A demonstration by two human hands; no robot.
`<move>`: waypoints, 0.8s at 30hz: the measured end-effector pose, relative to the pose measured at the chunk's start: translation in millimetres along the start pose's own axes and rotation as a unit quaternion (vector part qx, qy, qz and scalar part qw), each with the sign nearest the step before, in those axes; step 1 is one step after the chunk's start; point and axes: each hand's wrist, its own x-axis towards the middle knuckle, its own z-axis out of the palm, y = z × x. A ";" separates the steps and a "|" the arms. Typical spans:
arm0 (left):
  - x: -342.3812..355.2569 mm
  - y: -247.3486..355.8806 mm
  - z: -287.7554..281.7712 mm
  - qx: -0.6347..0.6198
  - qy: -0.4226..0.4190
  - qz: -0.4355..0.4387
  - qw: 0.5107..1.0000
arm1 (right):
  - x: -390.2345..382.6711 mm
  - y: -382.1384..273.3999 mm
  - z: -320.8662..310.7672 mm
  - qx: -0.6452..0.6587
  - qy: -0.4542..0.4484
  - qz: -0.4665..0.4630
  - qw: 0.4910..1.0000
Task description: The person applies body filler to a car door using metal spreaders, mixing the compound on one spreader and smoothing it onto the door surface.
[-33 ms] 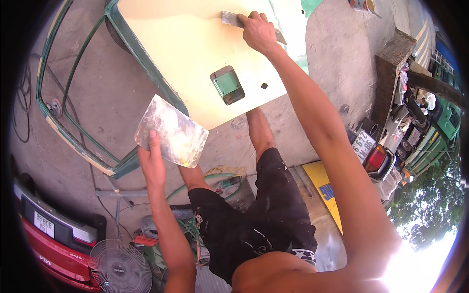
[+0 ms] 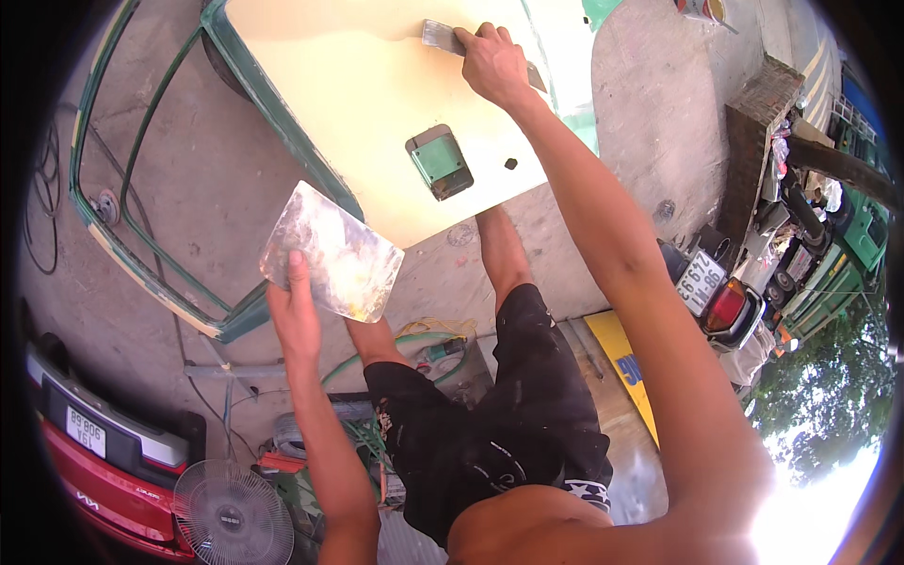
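A vehicle door (image 2: 348, 94) lies in front of me, its panel coated cream and its window frame green. My right hand (image 2: 495, 66) is closed round a wide, flat metal putty spreader (image 2: 442, 38), which lies against or just over the far part of the panel. My left hand (image 2: 294, 301) grips a whitish, smeared mixing plate (image 2: 334, 252) by its near left edge, thumb on top. The plate is tilted and overlaps the door's near left edge in view. A handle recess (image 2: 439, 163) opens in the panel between my hands.
A red car (image 2: 104, 490) and a standing fan (image 2: 233, 518) are at the lower left. Green hose and a power tool (image 2: 441, 358) lie by my feet. A yellow board (image 2: 621, 367) sits near my right leg. A motorbike tail (image 2: 733, 306) and piled items stand right.
My right hand and the putty spreader have shifted slightly left over the panel. My left hand and the mixing plate stay almost still.
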 end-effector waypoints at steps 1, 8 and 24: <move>-1.3 -2.9 -2.1 0.006 0.000 -0.006 1.000 | -11.7 -10.1 7.7 0.023 -0.004 0.002 1.000; 7.0 -5.5 7.1 0.026 -0.007 -0.003 1.000 | -134.2 -13.7 55.1 -0.049 0.062 -0.150 0.986; -4.9 -1.9 1.5 -0.007 0.048 -0.011 0.999 | -57.5 -42.8 32.6 0.073 0.030 0.098 0.992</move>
